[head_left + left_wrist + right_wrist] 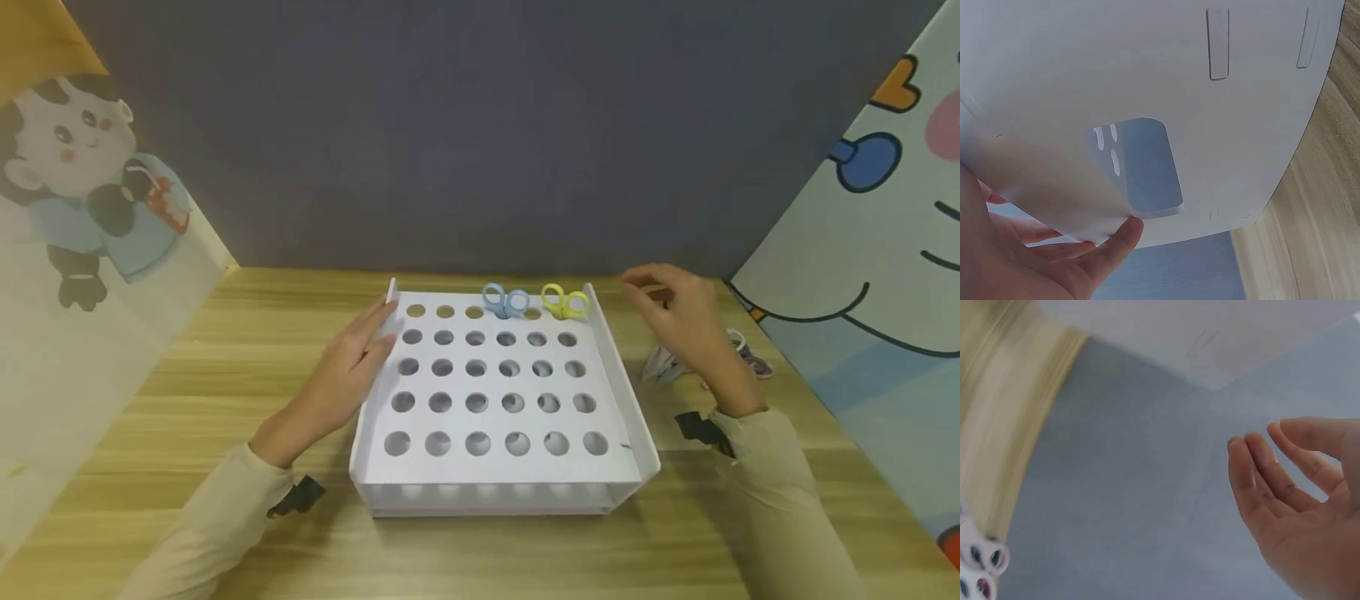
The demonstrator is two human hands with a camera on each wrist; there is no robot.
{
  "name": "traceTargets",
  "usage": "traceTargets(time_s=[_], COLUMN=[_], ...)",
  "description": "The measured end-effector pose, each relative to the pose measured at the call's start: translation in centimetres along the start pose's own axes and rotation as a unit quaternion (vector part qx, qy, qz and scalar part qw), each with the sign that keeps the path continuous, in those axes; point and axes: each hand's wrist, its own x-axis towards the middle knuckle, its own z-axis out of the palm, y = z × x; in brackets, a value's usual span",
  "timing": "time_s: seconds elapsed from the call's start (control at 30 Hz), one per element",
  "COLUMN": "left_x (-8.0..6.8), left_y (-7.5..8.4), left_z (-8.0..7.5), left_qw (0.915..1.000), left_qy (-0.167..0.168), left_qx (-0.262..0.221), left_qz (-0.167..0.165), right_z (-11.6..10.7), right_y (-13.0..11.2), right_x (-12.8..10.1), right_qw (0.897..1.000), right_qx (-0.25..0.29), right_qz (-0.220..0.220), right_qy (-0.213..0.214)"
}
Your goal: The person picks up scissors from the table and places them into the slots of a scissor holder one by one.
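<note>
A white rack with rows of round holes stands on the table. In its back row sit blue-handled scissors and, to their right, yellow-handled scissors, handles up. My left hand rests at the rack's left side wall, thumb and index tips over the top edge. One fingertip touches the outer face beside a cut-out in the left wrist view. To the right of the rack's back corner, my right hand hangs in the air, empty, thumb and fingertips bent close to each other.
More scissors lie on the table at the right, partly hidden behind my right wrist; some handles show in the right wrist view. A grey panel closes off the back. Printed panels stand at both sides.
</note>
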Motion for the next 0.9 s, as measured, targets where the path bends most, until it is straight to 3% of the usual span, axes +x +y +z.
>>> traceTargets(time_s=[0.23,0.5,0.7,0.8,0.9], left_x=[0.0,0.1,-0.1,-0.1,0.0], left_y=[-0.1,-0.1,-0.2,-0.1,0.1], left_z=[-0.2,-0.2,-0.3,-0.3,-0.3], left_qw=[0.9999,0.9999,0.9999,0.9999,0.9999], left_qy=[0.007,0.006,0.009,0.010,0.009], left_qx=[0.006,0.002,0.006,0.007,0.006], left_qz=[0.008,0.013,0.009,0.006,0.005], right_z=[-0.5,-1.6,-1.4,-1.4,-1.5], right_y=[3.5,7.3,10.3,11.8,12.9], right_x=[-0.1,-1.2,-2.2,-2.9,-3.5], right_qw=[0.999,0.991,0.986,0.979,0.964], right_qx=[-0.031,-0.071,-0.110,-0.136,-0.161], right_qz=[0.027,0.100,0.106,0.120,0.168], right_qy=[-0.001,-0.050,-0.074,-0.089,-0.130])
